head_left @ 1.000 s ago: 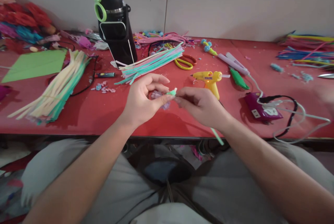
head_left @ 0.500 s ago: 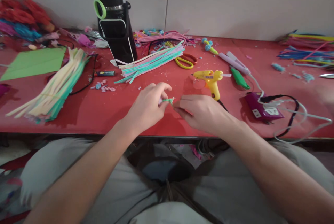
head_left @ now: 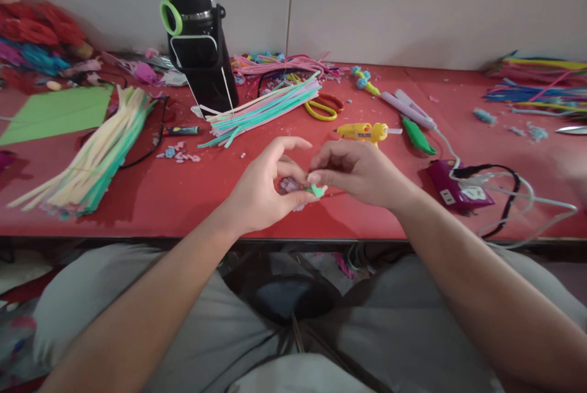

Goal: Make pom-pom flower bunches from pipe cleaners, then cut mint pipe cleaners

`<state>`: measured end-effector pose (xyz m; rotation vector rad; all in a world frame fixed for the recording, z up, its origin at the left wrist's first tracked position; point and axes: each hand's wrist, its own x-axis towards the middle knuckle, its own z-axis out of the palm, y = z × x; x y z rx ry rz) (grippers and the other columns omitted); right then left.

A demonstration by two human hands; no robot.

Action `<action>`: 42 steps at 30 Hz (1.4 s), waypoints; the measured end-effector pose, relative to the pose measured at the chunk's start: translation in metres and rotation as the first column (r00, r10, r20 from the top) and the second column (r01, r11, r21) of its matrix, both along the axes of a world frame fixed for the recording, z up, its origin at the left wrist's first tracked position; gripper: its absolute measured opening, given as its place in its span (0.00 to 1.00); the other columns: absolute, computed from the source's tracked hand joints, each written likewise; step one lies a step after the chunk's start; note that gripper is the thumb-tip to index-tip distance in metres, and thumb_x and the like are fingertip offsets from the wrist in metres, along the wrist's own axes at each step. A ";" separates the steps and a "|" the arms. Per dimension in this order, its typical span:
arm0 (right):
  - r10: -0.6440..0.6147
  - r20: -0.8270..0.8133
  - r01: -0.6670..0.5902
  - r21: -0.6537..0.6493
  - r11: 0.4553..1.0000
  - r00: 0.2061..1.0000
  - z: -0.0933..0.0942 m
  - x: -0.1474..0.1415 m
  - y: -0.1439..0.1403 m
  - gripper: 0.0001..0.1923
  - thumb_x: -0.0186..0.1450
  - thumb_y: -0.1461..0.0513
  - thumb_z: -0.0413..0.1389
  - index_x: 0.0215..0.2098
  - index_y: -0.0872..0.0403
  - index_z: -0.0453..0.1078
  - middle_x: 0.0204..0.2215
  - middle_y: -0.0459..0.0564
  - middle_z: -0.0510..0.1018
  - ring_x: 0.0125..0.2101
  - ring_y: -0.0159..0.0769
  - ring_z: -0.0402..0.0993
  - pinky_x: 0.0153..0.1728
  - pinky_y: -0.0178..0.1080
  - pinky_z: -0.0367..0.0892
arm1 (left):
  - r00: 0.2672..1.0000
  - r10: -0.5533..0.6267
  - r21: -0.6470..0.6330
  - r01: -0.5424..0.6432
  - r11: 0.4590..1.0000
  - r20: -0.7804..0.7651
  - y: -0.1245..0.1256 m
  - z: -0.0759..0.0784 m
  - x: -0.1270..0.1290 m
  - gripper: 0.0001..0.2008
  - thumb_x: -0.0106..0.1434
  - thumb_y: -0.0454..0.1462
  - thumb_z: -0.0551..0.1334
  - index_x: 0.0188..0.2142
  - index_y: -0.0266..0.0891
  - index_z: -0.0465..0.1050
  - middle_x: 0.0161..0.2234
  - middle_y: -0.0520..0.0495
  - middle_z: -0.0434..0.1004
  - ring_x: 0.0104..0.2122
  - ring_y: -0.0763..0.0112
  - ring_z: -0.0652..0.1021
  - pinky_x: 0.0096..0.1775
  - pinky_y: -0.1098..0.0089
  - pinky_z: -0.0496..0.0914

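Note:
Between my hands is a small pipe-cleaner piece with a fuzzy lilac part (head_left: 288, 185) and a green end (head_left: 318, 190) tipped in a pale colour. My left hand (head_left: 259, 188) grips it between thumb and fingers, which partly cover the lilac part. The thumb and fingertips of my right hand (head_left: 360, 172) pinch together at the green end. Just beyond my right hand lies a yellow glue gun (head_left: 362, 131), its handle now hidden behind that hand.
Bundled pipe cleaners lie at the left (head_left: 98, 148) and back centre (head_left: 270, 106). A black bottle (head_left: 202, 63) stands behind them. Yellow-handled scissors (head_left: 321, 112), a lilac flat iron (head_left: 408, 109), a green object (head_left: 418, 136) and a purple power adapter (head_left: 458, 188) with looping cords surround the work area.
The right hand has moved up and turned, fingertips now meeting at the green end. The held piece has shifted right and turned, showing more lilac. The view has shifted slightly.

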<state>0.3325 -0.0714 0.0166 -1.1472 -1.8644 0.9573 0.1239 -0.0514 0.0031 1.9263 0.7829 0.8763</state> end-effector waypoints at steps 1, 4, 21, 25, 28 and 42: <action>-0.014 0.008 0.014 0.016 1.000 1.000 -0.001 0.000 0.000 0.15 0.64 0.50 0.64 0.33 0.53 0.74 0.27 0.46 0.77 0.27 0.32 0.68 0.27 0.35 0.62 | 0.999 0.018 -0.009 -0.018 1.000 0.028 0.000 0.001 0.000 0.30 0.56 0.36 0.73 0.55 0.43 0.65 0.29 0.53 0.80 0.32 0.67 0.81 0.33 0.69 0.72; -0.055 0.104 0.044 0.100 0.994 0.993 -0.004 -0.001 0.000 0.14 0.69 0.52 0.58 0.33 0.54 0.74 0.26 0.46 0.75 0.26 0.31 0.65 0.28 0.35 0.60 | 0.994 0.078 -0.005 -0.078 0.997 0.077 0.000 0.007 -0.001 0.28 0.56 0.38 0.73 0.54 0.42 0.67 0.30 0.51 0.82 0.31 0.67 0.81 0.32 0.68 0.73; -0.137 0.582 -0.146 0.413 0.899 0.802 -0.006 -0.010 -0.017 0.14 0.71 0.64 0.50 0.33 0.54 0.76 0.30 0.53 0.78 0.32 0.38 0.72 0.33 0.39 0.62 | 0.902 0.292 0.469 -0.118 0.875 -0.319 0.008 -0.001 -0.009 0.23 0.60 0.25 0.63 0.54 0.42 0.72 0.39 0.45 0.81 0.44 0.61 0.80 0.46 0.62 0.74; -0.039 0.553 -0.212 0.382 0.899 0.832 0.001 -0.006 -0.014 0.13 0.71 0.66 0.50 0.35 0.54 0.77 0.33 0.54 0.79 0.35 0.40 0.73 0.37 0.41 0.65 | 0.902 0.155 0.411 0.027 0.911 -0.402 0.005 -0.001 -0.008 0.28 0.61 0.24 0.61 0.59 0.41 0.67 0.43 0.43 0.79 0.44 0.61 0.81 0.46 0.63 0.74; 0.015 0.413 -0.161 0.321 0.933 0.911 0.006 -0.003 -0.011 0.10 0.70 0.65 0.52 0.35 0.54 0.76 0.36 0.53 0.78 0.36 0.38 0.74 0.38 0.41 0.67 | 0.936 0.043 0.319 0.076 0.945 -0.350 0.002 0.001 -0.006 0.27 0.62 0.27 0.64 0.59 0.42 0.66 0.43 0.45 0.81 0.42 0.64 0.81 0.45 0.65 0.74; 0.010 0.016 -0.010 0.002 1.000 1.000 -0.003 -0.003 -0.004 0.11 0.70 0.56 0.57 0.39 0.55 0.75 0.30 0.48 0.79 0.28 0.30 0.69 0.31 0.35 0.64 | 0.993 0.112 0.271 -0.095 0.958 -0.048 0.005 0.003 -0.010 0.13 0.63 0.33 0.66 0.48 0.42 0.78 0.38 0.47 0.84 0.36 0.68 0.81 0.37 0.70 0.74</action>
